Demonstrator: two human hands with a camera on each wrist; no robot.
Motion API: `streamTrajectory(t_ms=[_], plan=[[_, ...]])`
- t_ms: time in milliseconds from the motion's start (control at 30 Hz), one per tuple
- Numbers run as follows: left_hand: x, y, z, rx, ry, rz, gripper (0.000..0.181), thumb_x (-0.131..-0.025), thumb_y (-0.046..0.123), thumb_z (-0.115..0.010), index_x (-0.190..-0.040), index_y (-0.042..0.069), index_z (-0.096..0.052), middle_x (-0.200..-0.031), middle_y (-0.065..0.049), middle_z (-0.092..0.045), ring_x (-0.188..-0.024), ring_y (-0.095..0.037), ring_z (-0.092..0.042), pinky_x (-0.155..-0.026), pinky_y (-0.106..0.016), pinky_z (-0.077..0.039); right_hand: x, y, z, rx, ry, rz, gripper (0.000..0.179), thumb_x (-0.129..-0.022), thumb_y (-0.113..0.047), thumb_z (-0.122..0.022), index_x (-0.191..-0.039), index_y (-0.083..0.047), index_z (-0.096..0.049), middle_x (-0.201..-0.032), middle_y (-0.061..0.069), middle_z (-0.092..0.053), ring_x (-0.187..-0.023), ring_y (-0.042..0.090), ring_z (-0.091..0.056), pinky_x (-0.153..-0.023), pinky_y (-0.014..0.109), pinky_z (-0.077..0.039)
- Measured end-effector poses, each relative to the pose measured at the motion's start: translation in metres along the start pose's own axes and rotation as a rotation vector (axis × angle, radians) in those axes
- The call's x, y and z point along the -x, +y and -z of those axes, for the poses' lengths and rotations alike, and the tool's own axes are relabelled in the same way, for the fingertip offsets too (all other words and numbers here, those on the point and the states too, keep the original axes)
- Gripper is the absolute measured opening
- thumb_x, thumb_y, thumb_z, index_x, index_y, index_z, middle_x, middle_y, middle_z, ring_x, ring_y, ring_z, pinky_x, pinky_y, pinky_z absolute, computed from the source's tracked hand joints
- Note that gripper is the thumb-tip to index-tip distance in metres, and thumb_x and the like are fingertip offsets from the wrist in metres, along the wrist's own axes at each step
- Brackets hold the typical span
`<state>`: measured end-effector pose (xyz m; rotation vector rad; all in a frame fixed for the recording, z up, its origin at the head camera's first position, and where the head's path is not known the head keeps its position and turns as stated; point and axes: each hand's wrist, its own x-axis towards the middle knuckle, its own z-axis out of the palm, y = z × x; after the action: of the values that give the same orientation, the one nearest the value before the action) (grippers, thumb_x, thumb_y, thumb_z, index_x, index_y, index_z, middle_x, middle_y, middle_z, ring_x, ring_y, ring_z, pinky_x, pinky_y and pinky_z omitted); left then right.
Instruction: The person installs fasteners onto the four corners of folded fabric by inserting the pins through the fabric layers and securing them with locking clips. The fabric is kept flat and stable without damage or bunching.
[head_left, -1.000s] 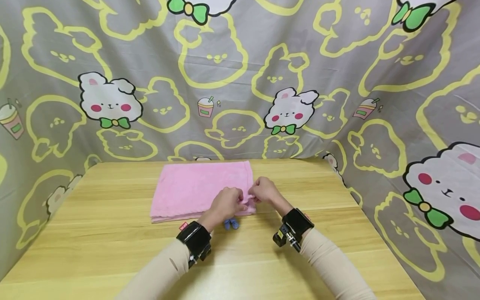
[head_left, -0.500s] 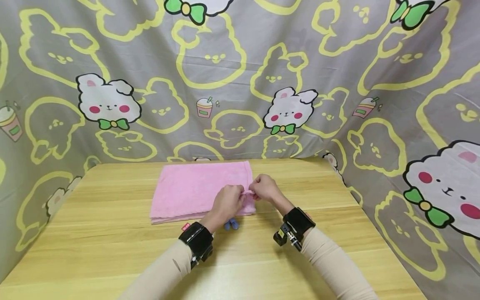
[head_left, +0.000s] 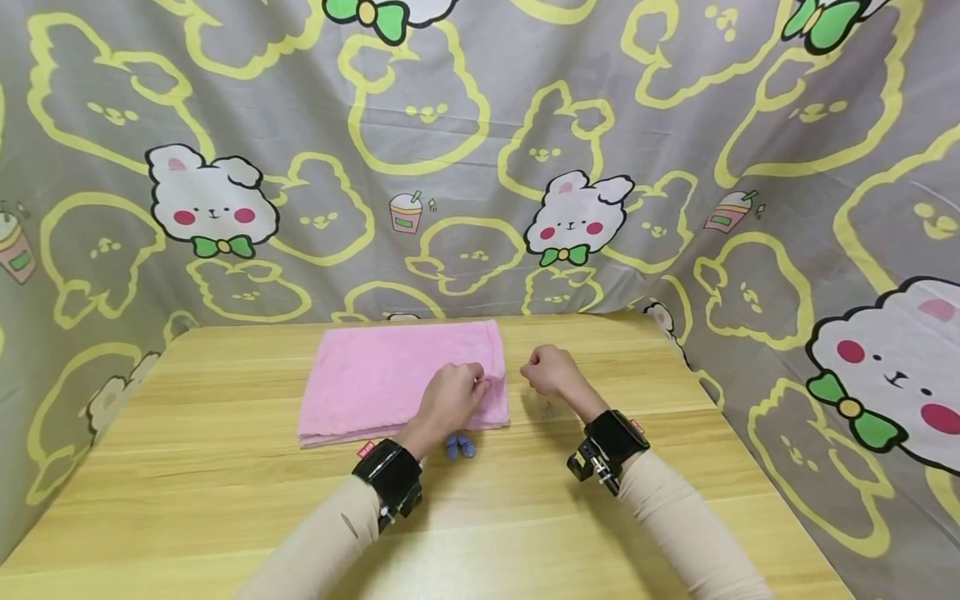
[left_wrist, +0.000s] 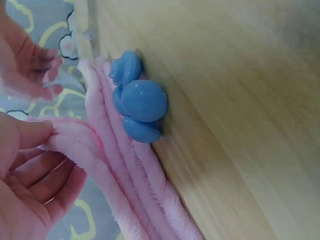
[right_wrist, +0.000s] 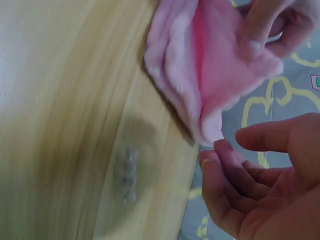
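A pink plush towel [head_left: 382,375] lies folded in layers at the back middle of the table. My left hand [head_left: 452,395] pinches its top layer near the right front corner, thumb above and fingers beneath; in the left wrist view that edge of the towel [left_wrist: 102,170] is lifted off the layers below. My right hand [head_left: 553,372] is just right of the towel, fingers loosely bent and thumb apart, with nothing in it. A small glossy blue figure [left_wrist: 144,101] with rounded lobes sits right at the towel's front edge, below my left wrist.
On the wooden table [head_left: 495,525], a small clear lumpy piece [right_wrist: 127,175] lies beside the towel, near my right hand. A grey curtain [head_left: 450,192] with rabbit drawings hangs behind the table and along both sides.
My right hand has let go of the towel's corner and moved right, away from it. The left hand keeps its pinch on the towel, nearly in place.
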<state>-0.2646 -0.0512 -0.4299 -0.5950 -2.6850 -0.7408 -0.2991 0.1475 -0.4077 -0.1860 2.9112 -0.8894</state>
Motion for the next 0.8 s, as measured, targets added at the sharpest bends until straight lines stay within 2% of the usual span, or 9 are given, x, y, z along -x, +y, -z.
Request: streamTrajectory(t_ms=[167,300,433,533,633,733,800], plan=[[-0.001,0.0,0.002,0.007,0.005,0.009,0.014,-0.094,0.015,-0.071,-0.083,0.006,-0.074,-0.07,-0.004,-0.07,-0.059,-0.014,-0.056,-0.058,-0.031,-0.049,0.001,0.01,0.007,0.058,-0.058,-0.012,0.036,-0.093,-0.018,-0.058,-0.059,-0.015,-0.048,-0.054,-0.003,-0.053,-0.049,0.012,-0.044,-0.053,0.025,-0.035],[-0.001,0.0,0.002,0.005,0.017,0.023,0.014,-0.094,0.016,-0.072,-0.084,0.006,-0.076,-0.075,-0.006,-0.074,-0.064,-0.017,-0.063,-0.064,-0.036,-0.054,0.005,0.018,0.011,0.086,-0.085,-0.02,0.041,-0.092,-0.019,-0.059,-0.056,-0.017,-0.04,-0.049,-0.006,-0.037,-0.044,0.009,-0.031,-0.049,0.023,-0.028],[0.0,-0.002,0.003,0.017,0.027,0.025,0.014,-0.092,0.014,-0.073,-0.082,0.006,-0.076,-0.074,-0.007,-0.074,-0.064,-0.018,-0.064,-0.064,-0.037,-0.055,0.009,0.026,0.013,0.118,-0.146,-0.039,0.044,-0.091,-0.017,-0.061,-0.054,-0.017,-0.036,-0.047,-0.007,-0.031,-0.043,0.008,-0.027,-0.048,0.023,-0.027],[-0.001,-0.002,0.003,0.028,0.034,0.029,0.014,-0.092,0.012,-0.073,-0.081,0.005,-0.074,-0.071,-0.007,-0.072,-0.061,-0.017,-0.061,-0.062,-0.034,-0.053,0.012,0.031,0.015,0.145,-0.205,-0.052,0.046,-0.092,-0.017,-0.062,-0.052,-0.017,-0.038,-0.045,-0.005,-0.036,-0.042,0.011,-0.035,-0.05,0.024,-0.034],[-0.001,-0.002,0.003,0.03,0.039,0.035,0.016,-0.093,0.012,-0.071,-0.078,0.005,-0.071,-0.068,-0.007,-0.069,-0.06,-0.016,-0.058,-0.06,-0.033,-0.051,0.013,0.034,0.015,0.172,-0.248,-0.09,0.04,-0.092,-0.018,-0.064,-0.055,-0.011,-0.05,-0.049,0.004,-0.053,-0.045,0.015,-0.05,-0.053,0.029,-0.048],[-0.002,-0.002,0.004,0.031,0.038,0.036,0.021,-0.094,0.013,-0.07,-0.074,0.006,-0.068,-0.065,-0.006,-0.066,-0.058,-0.016,-0.057,-0.059,-0.033,-0.05,0.013,0.035,0.015,0.193,-0.279,-0.129,0.03,-0.09,-0.019,-0.067,-0.066,-0.002,-0.064,-0.06,0.012,-0.067,-0.051,0.018,-0.06,-0.059,0.033,-0.056],[-0.002,-0.002,0.004,0.03,0.034,0.039,0.024,-0.095,0.013,-0.07,-0.072,0.006,-0.067,-0.064,-0.006,-0.066,-0.058,-0.016,-0.056,-0.058,-0.033,-0.05,0.014,0.037,0.015,0.182,-0.291,-0.145,0.027,-0.089,-0.018,-0.067,-0.073,0.002,-0.068,-0.064,0.013,-0.069,-0.052,0.018,-0.062,-0.06,0.034,-0.057]])
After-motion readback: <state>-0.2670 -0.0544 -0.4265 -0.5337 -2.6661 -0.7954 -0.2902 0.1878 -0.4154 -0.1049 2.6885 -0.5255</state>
